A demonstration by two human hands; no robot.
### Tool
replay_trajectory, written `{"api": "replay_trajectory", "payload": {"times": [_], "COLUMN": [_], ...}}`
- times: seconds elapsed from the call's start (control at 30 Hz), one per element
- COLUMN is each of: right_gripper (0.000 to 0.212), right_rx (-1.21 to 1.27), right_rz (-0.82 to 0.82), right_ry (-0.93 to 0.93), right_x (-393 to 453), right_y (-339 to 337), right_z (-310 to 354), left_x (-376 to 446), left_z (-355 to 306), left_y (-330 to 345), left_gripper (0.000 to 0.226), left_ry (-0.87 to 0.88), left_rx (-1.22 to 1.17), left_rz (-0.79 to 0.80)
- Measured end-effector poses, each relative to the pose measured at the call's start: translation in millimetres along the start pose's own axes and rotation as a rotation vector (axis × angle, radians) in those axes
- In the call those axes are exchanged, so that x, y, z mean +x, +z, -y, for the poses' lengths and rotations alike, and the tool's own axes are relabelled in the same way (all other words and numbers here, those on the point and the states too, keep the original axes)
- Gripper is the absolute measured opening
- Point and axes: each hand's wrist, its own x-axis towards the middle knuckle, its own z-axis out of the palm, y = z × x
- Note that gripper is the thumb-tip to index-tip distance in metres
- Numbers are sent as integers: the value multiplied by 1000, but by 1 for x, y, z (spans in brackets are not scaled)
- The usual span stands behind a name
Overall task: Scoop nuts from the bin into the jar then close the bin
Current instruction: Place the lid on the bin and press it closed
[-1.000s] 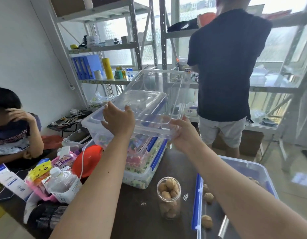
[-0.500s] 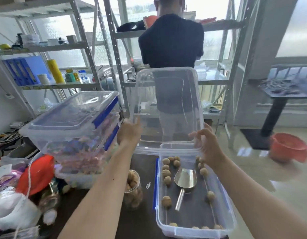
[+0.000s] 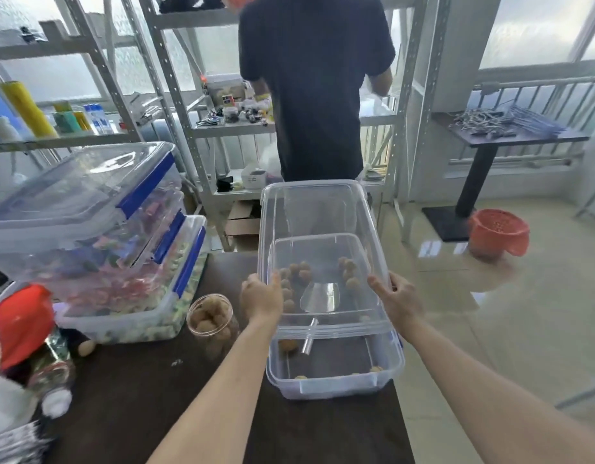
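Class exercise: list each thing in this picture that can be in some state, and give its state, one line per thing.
lid: held in both hands, tilted above the bin, not seated.
bin: open at its near end, a few nuts inside.
scoop: lying in the bin.
jar: uncapped, filled with nuts.
left hand: gripping the lid's left edge.
right hand: gripping the lid's right edge.
stacked bins: lids on.
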Motion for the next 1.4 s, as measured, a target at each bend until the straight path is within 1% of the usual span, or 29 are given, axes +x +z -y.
{"api": "replay_trajectory", "payload": {"times": [0.07,0.23,0.3,0.33,0.5,0.67,0.83,0.97,1.03,1.07,1.17,1.2,1.3,1.4], "right_gripper": [68,55,45,44,49,51,66,85,89,84,55,51,48,50], "right_rx": [-96,-292,-317,-331,-403,-417,-398,-282,-227,-221,-256,-266,-278,-291], "right_rz": [3,17,31,40,105,128,169,204,211,217,229,234,260,256], "right_ry": [28,52,62,74,107,103,157,201,220,229,250,260,270,259], "right_x": [-7,-29,-37,-39,-49,-49,-40,-31,-25,-26,-28,-29,-27,-26], "right_y": [0,0,-2,-2,-7,-6,-5,-2,1,1,0,0,-2,2], "right_z": [-10,-27,-33,-37,-50,-49,-51,-60,-66,-61,-49,-48,-48,-48], "left_x": [-8,-25,-32,-36,-49,-52,-48,-41,-39,-38,-38,-38,-39,-40], "left_z": [10,34,43,47,60,61,59,58,56,56,56,57,57,57], "left_y": [4,10,13,15,20,18,19,19,19,18,17,17,16,19], "left_gripper": [51,52,52,53,53,53,55,58,59,59,57,55,50,52], "left_ry": [-15,-47,-72,-82,-108,-130,-160,-179,-189,-195,-200,-195,-173,-162], "left_rx": [36,133,174,191,215,213,217,213,199,190,201,211,211,216], "left_rz": [4,25,48,57,76,79,109,132,136,142,165,167,159,171]}}
